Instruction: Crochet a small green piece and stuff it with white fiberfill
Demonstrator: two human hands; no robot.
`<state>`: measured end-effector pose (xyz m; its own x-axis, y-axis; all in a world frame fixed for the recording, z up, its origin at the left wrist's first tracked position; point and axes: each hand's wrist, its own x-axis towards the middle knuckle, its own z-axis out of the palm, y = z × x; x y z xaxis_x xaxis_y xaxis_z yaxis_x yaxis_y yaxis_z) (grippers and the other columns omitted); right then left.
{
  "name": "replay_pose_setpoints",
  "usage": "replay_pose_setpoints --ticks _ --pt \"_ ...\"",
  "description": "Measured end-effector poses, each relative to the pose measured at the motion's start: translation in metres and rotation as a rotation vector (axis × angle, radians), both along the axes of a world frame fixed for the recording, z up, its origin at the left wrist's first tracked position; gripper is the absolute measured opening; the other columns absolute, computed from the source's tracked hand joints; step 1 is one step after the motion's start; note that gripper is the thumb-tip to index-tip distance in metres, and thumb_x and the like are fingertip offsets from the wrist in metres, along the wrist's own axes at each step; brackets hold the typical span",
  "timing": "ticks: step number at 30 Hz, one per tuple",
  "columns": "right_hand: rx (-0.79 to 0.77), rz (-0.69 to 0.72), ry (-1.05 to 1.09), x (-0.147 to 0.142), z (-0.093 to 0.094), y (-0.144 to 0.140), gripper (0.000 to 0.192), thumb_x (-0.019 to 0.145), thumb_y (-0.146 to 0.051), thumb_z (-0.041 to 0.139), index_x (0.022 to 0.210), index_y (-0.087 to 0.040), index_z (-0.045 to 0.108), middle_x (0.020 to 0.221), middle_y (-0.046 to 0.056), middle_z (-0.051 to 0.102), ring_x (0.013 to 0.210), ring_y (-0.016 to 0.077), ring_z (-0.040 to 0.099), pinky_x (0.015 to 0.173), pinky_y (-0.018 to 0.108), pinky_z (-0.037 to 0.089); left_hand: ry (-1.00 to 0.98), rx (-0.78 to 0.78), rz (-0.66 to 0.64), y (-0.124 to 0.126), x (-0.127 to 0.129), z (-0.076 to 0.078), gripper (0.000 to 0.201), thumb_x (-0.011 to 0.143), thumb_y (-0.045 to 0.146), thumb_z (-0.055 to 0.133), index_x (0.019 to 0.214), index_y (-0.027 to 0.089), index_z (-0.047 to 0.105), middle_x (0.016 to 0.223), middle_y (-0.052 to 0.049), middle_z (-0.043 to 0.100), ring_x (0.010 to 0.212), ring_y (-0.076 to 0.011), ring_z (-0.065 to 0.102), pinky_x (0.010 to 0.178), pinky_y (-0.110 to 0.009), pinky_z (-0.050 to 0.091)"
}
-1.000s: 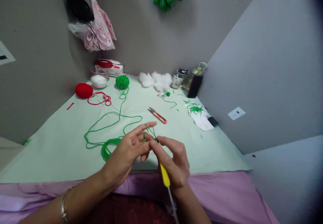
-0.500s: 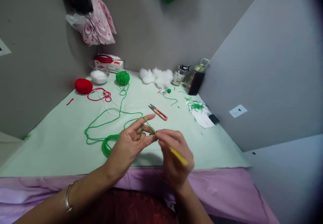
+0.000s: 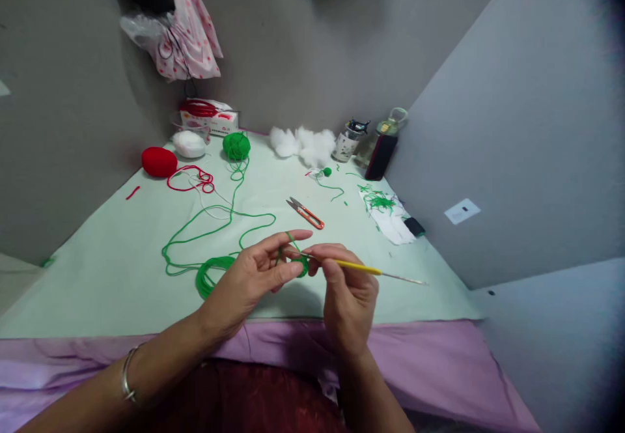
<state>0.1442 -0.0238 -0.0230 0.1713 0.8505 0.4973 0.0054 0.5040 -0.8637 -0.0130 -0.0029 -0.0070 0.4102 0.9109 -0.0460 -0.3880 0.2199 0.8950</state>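
From the head camera we see our left hand half curled above the near edge of the pale green table, forefinger stretched out, with the green yarn looped over the fingers into a small ring pinched at thumb and middle finger. Our right hand closes on the crochet hook, a thin yellow-handled steel rod lying nearly level, its tip at the ring. The strand trails back to a green ball. Orange snips lie just beyond.
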Motion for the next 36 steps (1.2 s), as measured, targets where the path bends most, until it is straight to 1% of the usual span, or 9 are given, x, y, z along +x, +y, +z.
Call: replay_pose_setpoints --ticks 2,4,7,10,16,20,23,28,36 --pt "-0.048 0.037 0.104 0.002 -0.002 0.001 0.016 0.102 -0.026 0.064 0.101 -0.026 0.080 0.093 0.002 0.078 0.074 0.0119 0.067 0.071 0.028 0.056 0.023 0.008 0.000 0.001 -0.002 -0.002 0.038 0.085 0.031 0.084 0.123 0.033 0.080 0.090 0.002 0.059 0.067 -0.0078 0.041 0.062 -0.021 0.036" --pt "-0.082 0.099 0.205 0.004 -0.002 0.003 0.016 0.103 -0.028 0.063 0.099 -0.025 0.078 0.093 0.002 0.079 0.072 0.0112 0.068 0.070 0.027 0.057 0.028 0.013 0.006 0.001 -0.004 -0.002 0.037 0.086 0.031 0.083 0.122 0.033 0.080 0.092 0.002 0.059 0.071 -0.0086 0.044 0.065 -0.021 0.037" --pt "-0.083 0.143 0.240 0.006 0.001 0.003 0.018 0.105 -0.028 0.060 0.098 -0.024 0.076 0.091 0.001 0.080 0.070 0.0109 0.071 0.068 0.026 0.059 0.035 0.024 0.029 0.002 -0.006 -0.002 0.035 0.085 0.028 0.083 0.120 0.033 0.081 0.092 0.001 0.060 0.082 -0.0111 0.050 0.074 -0.022 0.041" --pt "-0.037 0.108 0.154 0.006 0.004 -0.001 0.020 0.107 -0.026 0.055 0.102 -0.024 0.074 0.095 0.001 0.081 0.072 0.0114 0.074 0.070 0.027 0.061 0.066 0.051 0.043 0.002 -0.007 -0.001 0.036 0.086 0.026 0.083 0.120 0.034 0.080 0.094 0.001 0.061 0.088 -0.0124 0.052 0.082 -0.023 0.042" --pt "0.127 -0.064 -0.205 0.006 0.007 -0.013 0.026 0.106 -0.016 0.052 0.112 -0.025 0.075 0.099 0.002 0.078 0.078 0.0125 0.075 0.074 0.029 0.062 0.195 0.150 0.107 0.001 -0.011 -0.001 0.035 0.088 0.023 0.079 0.121 0.036 0.080 0.091 0.002 0.061 0.082 -0.0119 0.051 0.081 -0.025 0.042" --pt "0.166 -0.084 -0.270 0.008 0.007 -0.015 0.029 0.105 -0.014 0.050 0.115 -0.025 0.075 0.099 0.002 0.077 0.078 0.0124 0.075 0.074 0.028 0.062 0.193 0.147 0.095 0.001 -0.012 0.000 0.034 0.088 0.024 0.080 0.120 0.036 0.080 0.092 0.002 0.061 0.084 -0.0122 0.052 0.082 -0.025 0.043" --pt "0.123 -0.044 -0.175 0.007 0.007 -0.013 0.025 0.106 -0.017 0.051 0.112 -0.025 0.074 0.099 0.002 0.079 0.078 0.0128 0.075 0.074 0.029 0.063 0.177 0.130 0.083 0.001 -0.012 0.001 0.033 0.088 0.024 0.080 0.119 0.036 0.080 0.092 0.002 0.062 0.084 -0.0119 0.053 0.083 -0.025 0.044" --pt "-0.041 0.108 0.170 0.005 0.005 -0.006 0.019 0.108 -0.025 0.052 0.103 -0.024 0.071 0.094 0.001 0.081 0.070 0.0116 0.075 0.069 0.027 0.063 0.113 0.079 0.062 0.000 -0.011 0.003 0.034 0.087 0.024 0.081 0.119 0.035 0.081 0.094 0.001 0.063 0.090 -0.0129 0.057 0.084 -0.023 0.046" --pt "-0.063 0.099 0.202 0.004 0.003 -0.004 0.018 0.107 -0.028 0.056 0.102 -0.025 0.072 0.096 0.002 0.082 0.070 0.0118 0.075 0.070 0.028 0.062 0.127 0.084 0.044 0.002 -0.010 0.002 0.035 0.089 0.024 0.079 0.122 0.037 0.079 0.095 0.002 0.064 0.090 -0.0114 0.058 0.084 -0.022 0.046"
